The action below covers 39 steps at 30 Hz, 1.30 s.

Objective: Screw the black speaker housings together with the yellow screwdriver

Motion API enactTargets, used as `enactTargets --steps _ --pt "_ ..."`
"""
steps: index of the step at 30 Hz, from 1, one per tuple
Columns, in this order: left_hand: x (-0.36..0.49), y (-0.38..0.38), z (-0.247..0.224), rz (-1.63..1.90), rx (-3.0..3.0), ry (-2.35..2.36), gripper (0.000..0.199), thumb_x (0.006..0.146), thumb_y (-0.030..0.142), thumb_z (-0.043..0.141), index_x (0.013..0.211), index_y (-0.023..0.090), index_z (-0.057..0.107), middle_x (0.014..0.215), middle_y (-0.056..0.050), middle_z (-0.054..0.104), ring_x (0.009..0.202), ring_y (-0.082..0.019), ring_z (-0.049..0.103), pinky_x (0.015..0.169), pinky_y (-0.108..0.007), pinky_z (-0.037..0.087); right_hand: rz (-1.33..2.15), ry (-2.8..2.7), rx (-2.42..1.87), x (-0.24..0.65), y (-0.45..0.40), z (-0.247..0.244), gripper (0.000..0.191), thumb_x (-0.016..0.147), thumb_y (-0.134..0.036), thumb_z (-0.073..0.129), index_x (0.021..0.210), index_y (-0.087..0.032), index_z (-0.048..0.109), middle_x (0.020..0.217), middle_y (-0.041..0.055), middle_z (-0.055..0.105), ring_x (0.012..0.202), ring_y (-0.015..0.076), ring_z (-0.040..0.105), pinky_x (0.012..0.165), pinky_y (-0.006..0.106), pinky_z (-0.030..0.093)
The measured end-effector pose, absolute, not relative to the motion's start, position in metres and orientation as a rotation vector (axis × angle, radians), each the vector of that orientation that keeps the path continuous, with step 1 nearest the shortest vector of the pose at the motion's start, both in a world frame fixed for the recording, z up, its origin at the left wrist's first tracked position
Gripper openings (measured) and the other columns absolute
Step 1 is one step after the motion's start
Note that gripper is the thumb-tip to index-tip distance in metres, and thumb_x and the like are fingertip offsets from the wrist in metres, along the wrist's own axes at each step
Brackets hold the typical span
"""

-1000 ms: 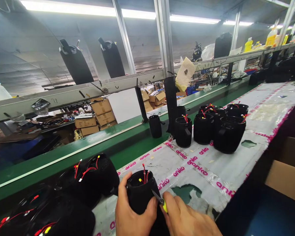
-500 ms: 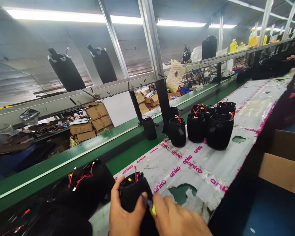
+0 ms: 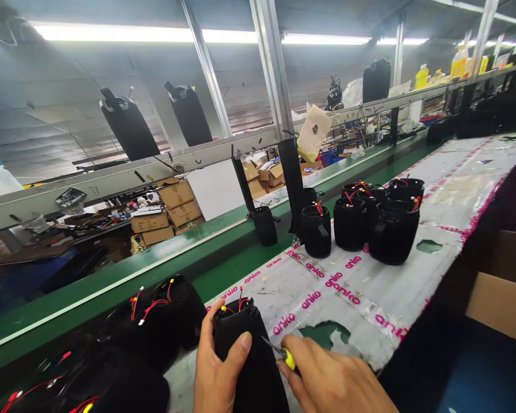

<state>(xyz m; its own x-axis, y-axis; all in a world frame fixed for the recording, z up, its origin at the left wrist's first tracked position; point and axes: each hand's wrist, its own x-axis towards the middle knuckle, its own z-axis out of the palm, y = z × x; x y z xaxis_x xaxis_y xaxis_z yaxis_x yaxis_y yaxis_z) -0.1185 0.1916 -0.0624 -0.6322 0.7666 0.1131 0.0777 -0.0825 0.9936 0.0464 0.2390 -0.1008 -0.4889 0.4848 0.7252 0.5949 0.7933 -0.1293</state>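
Observation:
My left hand (image 3: 221, 370) is wrapped round a black cloth-covered cylindrical housing (image 3: 258, 376), thumb across its near side. Red wires with small connectors stick out of the housing's open top. In my right hand (image 3: 333, 376) is a small yellow-handled tool (image 3: 289, 359) with a thin metal tip. The tip points at the housing's right side near the top; whether it touches the cloth I cannot tell. Left of my hands lie more black housings (image 3: 180, 312) with red wires and white or yellow plugs.
Several upright black housings (image 3: 316, 232) stand farther along the bench cover (image 3: 301, 281), white sheeting with pink print and torn holes. Behind it runs a green conveyor belt (image 3: 223, 265) with one housing (image 3: 265, 226) on it. An open cardboard box (image 3: 499, 310) sits at the right.
My right hand and the tool have drawn away to the right from my left thumb, so the metal tip now shows. The view has shifted slightly to the left.

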Motion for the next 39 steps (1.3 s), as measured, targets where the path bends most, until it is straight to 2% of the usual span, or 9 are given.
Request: enactTargets --steps 5,10,22,30,39 --pt "-0.118 0.193 -0.064 1.774 0.945 1.708 0.085 0.062 0.057 0.083 0.134 0.023 0.053 0.114 -0.007 0.073 0.107 -0.033 0.069 0.095 -0.041 0.054 -0.208 -2.281 -0.727 0.047 0.251 -0.087 0.012 0.102 -0.018 0.037 0.107 -0.022 0.047 0.074 -0.002 0.062 0.055 0.0185 0.065 0.045 0.033 0.031" --pt "-0.116 0.194 -0.064 1.755 1.026 1.746 0.083 0.062 0.057 0.083 0.133 0.023 0.054 0.116 -0.007 0.072 0.108 -0.031 0.067 0.095 -0.038 0.052 -0.277 -2.296 -0.722 0.043 0.257 -0.083 0.023 0.087 -0.013 0.057 0.108 -0.021 0.05 0.075 -0.0015 0.062 0.057 0.0206 0.064 0.048 0.034 0.032" --pt "-0.122 0.19 -0.065 1.661 1.171 1.752 0.077 0.069 0.057 0.078 0.134 0.025 0.052 0.128 -0.006 0.068 0.124 -0.03 0.058 0.109 -0.039 0.039 -0.308 -2.357 -0.638 0.053 0.266 -0.079 0.032 0.078 -0.008 0.059 0.105 -0.022 0.052 0.077 -0.0012 0.06 0.06 0.0208 0.059 0.052 0.035 0.03" --pt "-0.122 0.19 -0.063 1.635 1.164 1.644 0.082 0.069 0.056 0.078 0.138 0.024 0.047 0.127 -0.006 0.07 0.118 -0.029 0.064 0.107 -0.038 0.041 -0.337 -2.384 -0.538 0.057 0.273 -0.075 0.035 0.075 -0.006 0.061 0.106 -0.021 0.053 0.076 -0.0016 0.057 0.061 0.0193 0.054 0.055 0.035 0.03" --pt "-0.12 0.188 -0.061 1.637 1.134 1.578 0.083 0.069 0.056 0.078 0.138 0.023 0.044 0.12 -0.006 0.073 0.109 -0.028 0.067 0.1 -0.035 0.048 -0.437 -2.351 -0.503 0.061 0.271 -0.073 0.051 0.067 -0.007 0.059 0.118 -0.016 0.055 0.079 -0.0002 0.059 0.063 0.0194 0.054 0.057 0.035 0.032"
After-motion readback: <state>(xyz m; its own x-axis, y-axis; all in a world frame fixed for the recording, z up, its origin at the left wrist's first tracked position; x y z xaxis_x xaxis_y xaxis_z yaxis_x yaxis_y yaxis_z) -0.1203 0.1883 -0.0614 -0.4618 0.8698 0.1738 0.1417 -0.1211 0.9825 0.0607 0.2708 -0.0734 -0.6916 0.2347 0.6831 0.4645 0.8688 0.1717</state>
